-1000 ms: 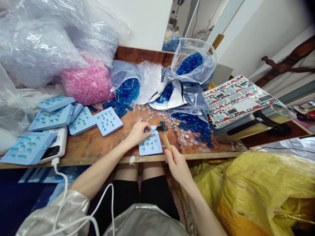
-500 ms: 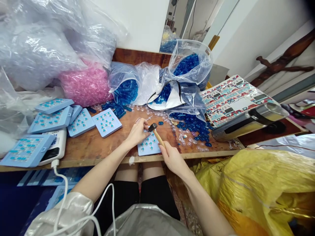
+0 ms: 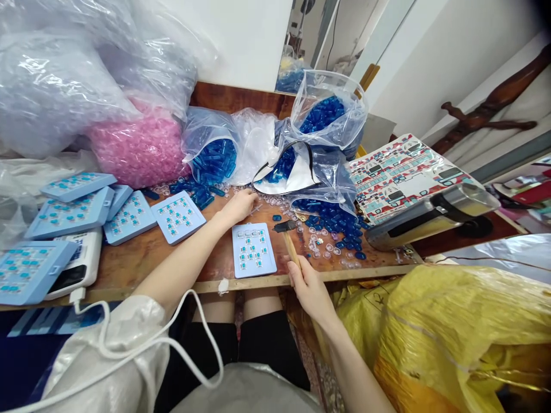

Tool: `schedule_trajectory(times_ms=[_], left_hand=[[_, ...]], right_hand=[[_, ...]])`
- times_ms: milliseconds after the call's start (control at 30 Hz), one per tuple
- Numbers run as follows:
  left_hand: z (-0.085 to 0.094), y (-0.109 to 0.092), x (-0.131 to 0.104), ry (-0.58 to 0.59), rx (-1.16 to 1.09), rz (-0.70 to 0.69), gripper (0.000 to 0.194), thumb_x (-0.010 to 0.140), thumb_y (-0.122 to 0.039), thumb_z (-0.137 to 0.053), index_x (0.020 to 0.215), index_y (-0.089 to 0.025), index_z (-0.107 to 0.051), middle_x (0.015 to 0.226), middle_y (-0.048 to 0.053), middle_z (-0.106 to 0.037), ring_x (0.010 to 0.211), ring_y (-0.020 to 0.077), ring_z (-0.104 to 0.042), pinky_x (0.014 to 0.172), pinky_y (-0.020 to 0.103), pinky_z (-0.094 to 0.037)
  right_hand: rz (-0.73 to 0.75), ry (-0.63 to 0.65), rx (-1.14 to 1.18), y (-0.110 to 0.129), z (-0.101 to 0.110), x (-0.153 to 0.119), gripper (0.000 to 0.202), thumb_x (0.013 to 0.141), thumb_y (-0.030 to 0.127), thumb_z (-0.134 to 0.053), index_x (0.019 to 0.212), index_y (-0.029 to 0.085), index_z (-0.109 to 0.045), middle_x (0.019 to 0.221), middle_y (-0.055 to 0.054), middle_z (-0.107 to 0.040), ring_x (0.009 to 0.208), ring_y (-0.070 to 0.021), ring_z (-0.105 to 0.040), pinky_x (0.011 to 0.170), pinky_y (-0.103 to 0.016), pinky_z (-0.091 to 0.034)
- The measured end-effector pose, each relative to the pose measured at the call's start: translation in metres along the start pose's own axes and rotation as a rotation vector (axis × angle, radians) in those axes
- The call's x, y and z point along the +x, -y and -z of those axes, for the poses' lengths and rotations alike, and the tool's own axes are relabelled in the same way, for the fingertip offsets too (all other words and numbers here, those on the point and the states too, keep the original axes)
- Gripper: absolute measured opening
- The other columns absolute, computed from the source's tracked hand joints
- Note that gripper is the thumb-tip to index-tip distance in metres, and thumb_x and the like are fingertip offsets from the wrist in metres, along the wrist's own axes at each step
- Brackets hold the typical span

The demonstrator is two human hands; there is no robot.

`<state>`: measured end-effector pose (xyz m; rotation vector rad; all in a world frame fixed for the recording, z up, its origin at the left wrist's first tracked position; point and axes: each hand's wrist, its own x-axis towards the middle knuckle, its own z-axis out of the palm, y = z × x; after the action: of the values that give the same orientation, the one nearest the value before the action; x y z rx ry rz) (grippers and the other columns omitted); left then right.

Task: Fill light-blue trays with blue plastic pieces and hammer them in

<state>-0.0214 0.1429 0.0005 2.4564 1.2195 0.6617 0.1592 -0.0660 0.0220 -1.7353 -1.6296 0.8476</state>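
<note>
My right hand [image 3: 305, 281] is wrapped round the wooden handle of a small hammer [image 3: 293, 248], its dark head raised beside a light blue plastic panel [image 3: 263, 269]. That panel lies flat at the table's front edge, with small turquoise pieces in it and a row of clear pieces along its far side. Beyond the panel, my left hand [image 3: 242, 205] reaches among scattered clear round pieces [image 3: 279, 201], fingers bent and drawn together. What they pinch is hidden. A single dark blue piece [image 3: 277, 217] lies between the panel and the clear pieces.
Several more blue panels [image 3: 178, 218] lie at left, some resting on a white power bank [image 3: 88, 258] with a cable. Bags of blue parts [image 3: 215, 160] and pink parts [image 3: 138, 143] line the back. At right are loose blue pieces [image 3: 350, 229], a steel flask [image 3: 426, 221] and a yellow sack [image 3: 465, 321].
My left hand has moved off the panel and away from me to the clear pieces. My right hand has drawn the hammer right and slightly nearer me, leaving the panel uncovered.
</note>
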Motion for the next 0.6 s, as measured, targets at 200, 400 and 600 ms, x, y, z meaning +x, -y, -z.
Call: schedule_trajectory(times_ms=[200,400,600], left_hand=[[0.017,-0.045,-0.049,0.032,-0.357,0.070,0.018,0.074,-0.020,-0.053,0.092,-0.016,-0.055,0.082,0.001,-0.063,0.074,0.0131,-0.059,0.073,0.026,-0.047],[0.005,-0.055,-0.068,0.018,-0.190,0.059,0.017,0.073,-0.027,-0.061,0.085,-0.017,-0.057,0.089,0.004,-0.062,0.092,0.0192,-0.054,0.086,0.033,-0.041],[0.002,-0.048,-0.064,0.048,-0.199,0.148,0.023,0.066,-0.032,-0.069,0.082,-0.017,-0.061,0.089,0.005,-0.060,0.094,0.0209,-0.052,0.090,0.036,-0.038]], right_hand=[[-0.017,-0.005,0.046,-0.003,0.002,-0.001,0.035,0.090,0.039,-0.032,0.103,0.017,-0.055,0.066,-0.001,-0.057,0.061,-0.0160,-0.053,0.054,-0.024,-0.039],[0.006,-0.008,0.030,-0.003,-0.001,-0.003,0.033,0.090,0.038,-0.033,0.102,0.017,-0.055,0.065,-0.001,-0.057,0.061,-0.0165,-0.054,0.054,-0.024,-0.039],[0.018,0.001,-0.014,-0.004,-0.002,-0.004,0.032,0.090,0.039,-0.033,0.099,0.018,-0.055,0.065,0.000,-0.055,0.059,-0.0147,-0.051,0.055,-0.023,-0.038]])
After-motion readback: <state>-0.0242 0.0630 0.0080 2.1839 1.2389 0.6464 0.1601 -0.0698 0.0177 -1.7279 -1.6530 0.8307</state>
